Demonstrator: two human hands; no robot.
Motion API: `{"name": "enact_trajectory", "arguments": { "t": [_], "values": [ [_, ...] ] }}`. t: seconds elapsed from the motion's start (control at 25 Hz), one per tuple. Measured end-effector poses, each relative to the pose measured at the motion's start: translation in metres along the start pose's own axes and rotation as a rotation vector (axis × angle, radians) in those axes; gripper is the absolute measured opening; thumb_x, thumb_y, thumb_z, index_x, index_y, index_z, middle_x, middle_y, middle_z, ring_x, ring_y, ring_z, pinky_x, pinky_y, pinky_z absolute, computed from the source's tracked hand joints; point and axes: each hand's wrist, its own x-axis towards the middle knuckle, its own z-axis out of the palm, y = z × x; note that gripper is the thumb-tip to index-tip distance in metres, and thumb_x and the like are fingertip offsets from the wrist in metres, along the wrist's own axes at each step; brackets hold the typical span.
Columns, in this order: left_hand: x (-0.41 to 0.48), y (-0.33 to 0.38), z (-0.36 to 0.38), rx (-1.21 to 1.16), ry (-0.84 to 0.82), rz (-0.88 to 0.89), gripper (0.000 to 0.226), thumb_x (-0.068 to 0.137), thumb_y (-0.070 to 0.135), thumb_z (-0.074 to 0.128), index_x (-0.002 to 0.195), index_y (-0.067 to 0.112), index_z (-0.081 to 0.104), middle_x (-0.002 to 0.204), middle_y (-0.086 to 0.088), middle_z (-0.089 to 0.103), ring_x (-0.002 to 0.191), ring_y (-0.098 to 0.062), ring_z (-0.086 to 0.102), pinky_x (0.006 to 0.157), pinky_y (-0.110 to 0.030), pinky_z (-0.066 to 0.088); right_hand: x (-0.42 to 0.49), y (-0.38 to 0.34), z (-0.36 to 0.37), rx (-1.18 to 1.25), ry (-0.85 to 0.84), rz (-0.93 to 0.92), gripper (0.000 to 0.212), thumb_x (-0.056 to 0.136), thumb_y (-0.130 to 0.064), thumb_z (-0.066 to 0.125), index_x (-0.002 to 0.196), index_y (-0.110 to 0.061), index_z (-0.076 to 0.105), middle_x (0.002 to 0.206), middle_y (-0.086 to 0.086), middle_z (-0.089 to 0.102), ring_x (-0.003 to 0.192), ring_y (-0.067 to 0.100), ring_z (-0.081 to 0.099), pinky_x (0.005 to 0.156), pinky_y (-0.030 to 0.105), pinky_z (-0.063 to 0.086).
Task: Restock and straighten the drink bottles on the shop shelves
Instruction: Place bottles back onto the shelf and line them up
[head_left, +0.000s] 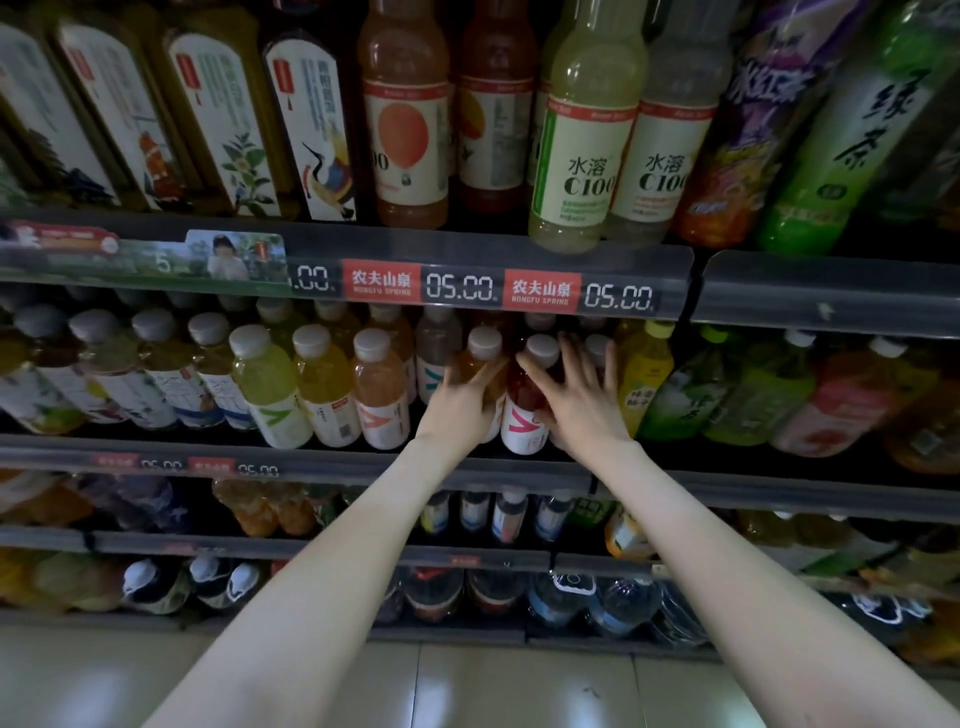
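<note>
– Orange liquid under a white cap: where is that bottle found?
– The orange bottle (475, 364) is seen at the centre of the frame, upright in the front row of the second shelf (311, 457) from the top. It is gripped by the left hand (462, 402), which is brought in from the lower left. The fingers are curled about its body below the cap, though their outline is blurred.

– How is the right hand placed?
– The right hand (582, 400) is laid against the red bottle (522, 415), which is stood just right of the orange one. The fingers (569, 353) are spread and fairly straight. The thumb is set across the bottle's shoulder, and the other fingers are stretched up past the white cap on its right side. No closed grip is shown there.

– What is ranged on either side?
– A peach bottle (379, 395) is stood near the left hand, to its left. A yellow-capped bottle (647, 369) is set just beside the right hand, to its right. Directly above both hands, a price strip (460, 287) marked 05.00 is fixed along the edge of the top shelf.
</note>
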Motion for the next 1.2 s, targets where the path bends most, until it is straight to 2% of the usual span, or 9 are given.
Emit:
{"name": "enact_trajectory", "arguments": {
  "t": [0.08, 0.16, 0.28, 0.4, 0.52, 0.64, 0.72, 0.92, 1.2],
  "values": [
    [-0.010, 0.004, 0.010, -0.073, 0.023, 0.009, 0.061, 0.093, 0.012, 0.047, 0.147, 0.033, 0.028, 0.150, -0.024, 0.020, 0.124, -0.046, 0.042, 0.092, -0.040, 0.045, -0.011, 0.000, 0.003, 0.032, 0.050, -0.004, 0.097, 0.076, -0.018, 0.074, 0.150, -0.033, 0.014, 0.153, 0.023, 0.024, 0.143, 0.037, 0.018, 0.112, 0.057, -0.005],
    [-0.028, 0.005, 0.032, -0.061, 0.091, 0.015, 0.064, 0.091, 0.007, 0.049, 0.148, 0.026, 0.029, 0.153, -0.030, 0.006, 0.137, -0.050, 0.020, 0.107, -0.053, 0.035, -0.033, 0.000, 0.009, 0.103, 0.099, -0.018, 0.096, 0.074, -0.015, 0.074, 0.151, -0.029, 0.019, 0.154, 0.021, 0.022, 0.143, 0.036, 0.016, 0.113, 0.058, 0.003],
    [-0.062, 0.015, 0.067, -0.006, 0.080, -0.078, 0.070, 0.091, 0.006, 0.050, 0.151, 0.024, 0.018, 0.154, -0.028, -0.010, 0.143, -0.045, -0.002, 0.110, -0.057, 0.026, -0.075, 0.006, 0.029, 0.174, 0.078, -0.036, 0.099, 0.070, -0.013, 0.076, 0.151, -0.023, 0.021, 0.152, 0.021, 0.026, 0.140, 0.035, 0.019, 0.110, 0.060, 0.016],
    [-0.100, 0.022, 0.097, -0.012, 0.006, -0.162, 0.064, 0.095, 0.014, 0.047, 0.151, 0.025, 0.018, 0.158, -0.017, -0.005, 0.144, -0.036, 0.011, 0.106, -0.044, 0.035, -0.117, 0.009, 0.060, 0.270, -0.043, -0.064, 0.095, 0.066, -0.012, 0.078, 0.148, -0.018, 0.030, 0.146, 0.021, 0.036, 0.134, 0.034, 0.029, 0.106, 0.059, 0.028],
    [-0.139, 0.022, 0.121, -0.021, -0.132, -0.229, 0.056, 0.096, 0.017, 0.044, 0.149, 0.021, 0.026, 0.157, -0.013, 0.013, 0.141, -0.031, 0.023, 0.107, -0.036, 0.032, -0.148, 0.003, 0.087, 0.409, -0.219, -0.041, 0.081, 0.076, -0.010, 0.072, 0.147, -0.014, 0.032, 0.144, 0.021, 0.040, 0.128, 0.036, 0.042, 0.100, 0.051, 0.044],
    [-0.164, 0.007, 0.140, 0.000, -0.239, -0.273, 0.053, 0.097, 0.019, 0.040, 0.148, 0.021, 0.025, 0.155, -0.009, 0.017, 0.139, -0.028, 0.026, 0.108, -0.034, 0.031, -0.167, -0.006, 0.109, 0.541, -0.477, 0.026, 0.069, 0.094, -0.016, 0.051, 0.152, -0.020, 0.013, 0.154, 0.011, 0.023, 0.137, 0.029, 0.027, 0.105, 0.038, 0.039],
    [-0.170, -0.007, 0.150, 0.004, -0.279, -0.305, 0.055, 0.097, 0.018, 0.040, 0.149, 0.021, 0.023, 0.156, -0.010, 0.016, 0.139, -0.030, 0.025, 0.110, -0.036, 0.031, -0.176, -0.010, 0.123, 0.626, -0.551, 0.088, 0.069, 0.097, -0.017, 0.047, 0.153, -0.021, 0.008, 0.155, 0.006, 0.019, 0.140, 0.025, 0.021, 0.107, 0.034, 0.036],
    [-0.168, -0.056, 0.172, 0.001, -0.273, -0.424, 0.057, 0.098, 0.019, 0.038, 0.151, 0.019, 0.016, 0.157, -0.010, 0.009, 0.141, -0.029, 0.019, 0.112, -0.036, 0.026, -0.176, -0.044, 0.152, 0.654, -0.553, 0.148, 0.073, 0.097, -0.017, 0.048, 0.153, -0.022, 0.000, 0.156, 0.004, 0.016, 0.142, 0.022, 0.019, 0.107, 0.031, 0.033],
    [-0.205, -0.190, 0.172, -0.209, 0.023, -0.577, 0.053, 0.096, 0.014, 0.046, 0.146, 0.014, 0.032, 0.153, -0.011, 0.026, 0.139, -0.029, 0.028, 0.111, -0.037, 0.029, -0.126, -0.200, 0.178, 0.763, -0.488, 0.186, 0.077, 0.092, -0.010, 0.056, 0.151, -0.027, 0.009, 0.156, 0.009, 0.019, 0.144, 0.024, 0.017, 0.113, 0.030, 0.021]
  ]
}}
